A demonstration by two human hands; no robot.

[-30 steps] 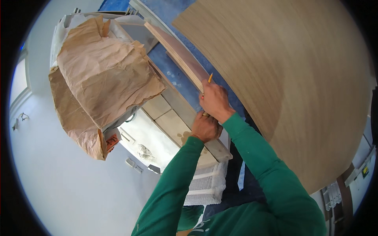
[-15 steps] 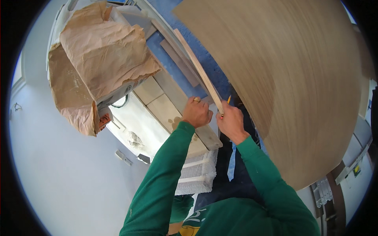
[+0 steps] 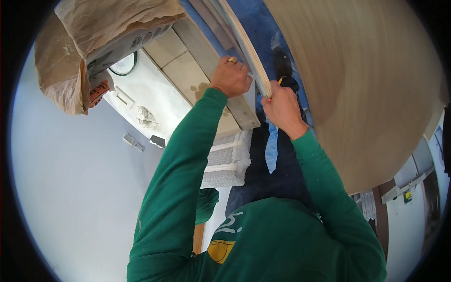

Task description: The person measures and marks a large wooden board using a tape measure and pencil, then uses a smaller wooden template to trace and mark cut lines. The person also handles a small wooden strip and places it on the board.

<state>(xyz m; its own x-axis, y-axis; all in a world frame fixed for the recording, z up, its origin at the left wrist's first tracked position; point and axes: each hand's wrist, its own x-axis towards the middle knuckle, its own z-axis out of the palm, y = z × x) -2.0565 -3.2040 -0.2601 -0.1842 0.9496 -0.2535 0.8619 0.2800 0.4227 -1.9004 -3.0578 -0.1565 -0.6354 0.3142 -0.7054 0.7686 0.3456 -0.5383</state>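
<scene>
Head view: I look down on my two bare hands, with green sleeves running up from the lower edge.
Right hand: my right hand is closed around the near end of a long narrow board.
Yellow pencil: the yellow pencil is tucked into that same grip, its shaft poking out beside the board; I judge a firm pinch matters, since sharing fingers could let either one slip.
Left hand: my left hand is curled above the inner edge of a pale plank, close beside the board; I cannot tell whether it grips anything or touches the board.
Long narrow board: it slants away from my right hand, pale layered edge uppermost, and leaves the picture at the top, so I cannot see its far end.
Balance: with such length beyond one fist, I think a second hold farther along would curb twisting.
Large wood panel: the large wood panel lies to the right, apart from the board across a strip of blue floor covering; slow turns suit that gap, as a swing could scuff its face.
Bubble wrap: the bubble wrap sits below the plank's near end, clear of both hands.
</scene>
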